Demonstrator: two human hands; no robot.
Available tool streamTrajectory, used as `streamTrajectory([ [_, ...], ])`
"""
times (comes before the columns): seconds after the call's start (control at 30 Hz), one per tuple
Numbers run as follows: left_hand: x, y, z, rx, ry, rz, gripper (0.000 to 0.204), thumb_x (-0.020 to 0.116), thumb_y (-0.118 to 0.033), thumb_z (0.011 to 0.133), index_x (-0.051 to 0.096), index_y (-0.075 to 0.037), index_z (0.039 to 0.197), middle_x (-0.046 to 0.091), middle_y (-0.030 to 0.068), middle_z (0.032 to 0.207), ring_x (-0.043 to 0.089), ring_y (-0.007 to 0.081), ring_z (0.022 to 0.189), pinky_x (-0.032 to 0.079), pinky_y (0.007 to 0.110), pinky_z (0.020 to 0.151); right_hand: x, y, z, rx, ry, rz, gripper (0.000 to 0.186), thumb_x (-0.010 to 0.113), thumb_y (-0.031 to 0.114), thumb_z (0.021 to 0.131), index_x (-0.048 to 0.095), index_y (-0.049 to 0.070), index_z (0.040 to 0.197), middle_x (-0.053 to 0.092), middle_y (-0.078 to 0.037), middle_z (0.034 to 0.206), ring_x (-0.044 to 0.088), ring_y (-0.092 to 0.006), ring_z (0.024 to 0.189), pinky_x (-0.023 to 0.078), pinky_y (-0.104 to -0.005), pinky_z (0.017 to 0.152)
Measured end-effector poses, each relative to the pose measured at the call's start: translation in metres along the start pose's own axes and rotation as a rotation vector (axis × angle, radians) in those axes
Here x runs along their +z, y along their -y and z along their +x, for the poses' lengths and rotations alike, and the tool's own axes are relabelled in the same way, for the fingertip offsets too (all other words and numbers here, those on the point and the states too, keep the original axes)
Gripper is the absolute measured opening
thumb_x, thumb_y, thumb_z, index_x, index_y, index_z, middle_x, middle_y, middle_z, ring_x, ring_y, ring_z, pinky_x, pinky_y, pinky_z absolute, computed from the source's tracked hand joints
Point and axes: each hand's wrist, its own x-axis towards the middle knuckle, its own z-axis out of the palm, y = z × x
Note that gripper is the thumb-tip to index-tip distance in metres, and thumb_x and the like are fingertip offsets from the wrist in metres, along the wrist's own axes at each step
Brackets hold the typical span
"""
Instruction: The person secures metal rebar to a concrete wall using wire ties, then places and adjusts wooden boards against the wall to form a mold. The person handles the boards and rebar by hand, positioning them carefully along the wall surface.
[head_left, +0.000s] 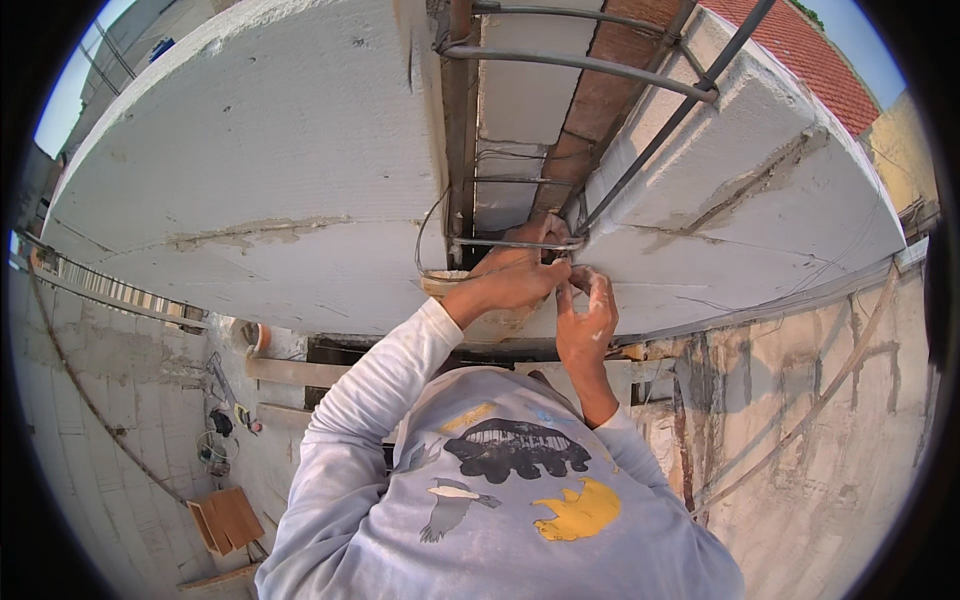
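Both my hands meet at the near corner of a steel rebar cage (640, 150), which lies in a channel between two white block surfaces. My left hand (505, 278) reaches past the nearest stirrup (510, 243), its fingers bent and closed by the bar joint. A loop of thin tie wire (418, 240) runs toward this hand and seems to be in its fingers. Just below the joint, my right hand (586, 318) is closed in a pinch, with pale dust on its fingers. What lies between its fingertips is too small to make out.
White blocks (270, 150) flank the channel at left, more blocks (780, 190) at right. A wooden board (600, 90) lines the channel. Below left are a plank (300, 372), a brown hollow brick (226, 520) and cords on the floor. A rough wall (800, 420) stands at right.
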Motion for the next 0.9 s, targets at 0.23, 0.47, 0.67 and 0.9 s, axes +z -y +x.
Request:
streamTrajectory([
  [0.23,-0.012,0.012,0.02,-0.099,0.202,-0.253,0.032,0.065,-0.019,0.092,0.054,-0.002,0.116,0.063,0.0083,0.101,0.06,0.0158,0.098,0.049,0.032,0.087,0.014,0.016,-0.005,0.062,-0.14,-0.059,0.017,0.073,0.002,0.089,0.065,-0.004,0.102,0.071,-0.017,0.096,0.07,-0.0302,0.088,0.054,-0.0394,0.082],
  [0.47,-0.012,0.021,0.015,-0.004,0.208,-0.374,0.022,0.06,-0.013,0.098,0.061,0.001,0.115,0.069,0.0081,0.104,0.064,0.0148,0.097,0.05,0.029,0.088,0.017,0.024,-0.003,-0.02,-0.164,-0.226,0.013,0.07,0.004,0.09,0.065,-0.003,0.1,0.07,-0.018,0.096,0.069,-0.0387,0.089,0.054,-0.0445,0.077],
  [0.67,-0.013,0.007,-0.025,0.2,-0.002,-0.008,0.039,0.06,-0.02,0.1,0.061,0.005,0.131,0.071,0.018,0.114,0.067,0.0239,0.105,0.052,0.033,0.094,-0.004,0.068,-0.004,0.269,-0.015,-0.141,0.022,0.065,0.011,0.097,0.064,-0.006,0.111,0.072,-0.021,0.099,0.073,-0.0336,0.087,0.055,-0.0406,0.079],
  [0.9,-0.022,-0.022,-0.077,0.155,-0.091,-0.108,0.041,0.057,-0.024,0.105,0.06,0.003,0.135,0.064,0.0236,0.133,0.061,0.0376,0.124,0.047,0.044,0.106,0.028,0.076,-0.013,0.43,-0.122,0.387,0.026,0.064,0.013,0.101,0.066,-0.008,0.116,0.074,-0.016,0.092,0.068,-0.0128,0.083,0.055,-0.0289,0.074],
])
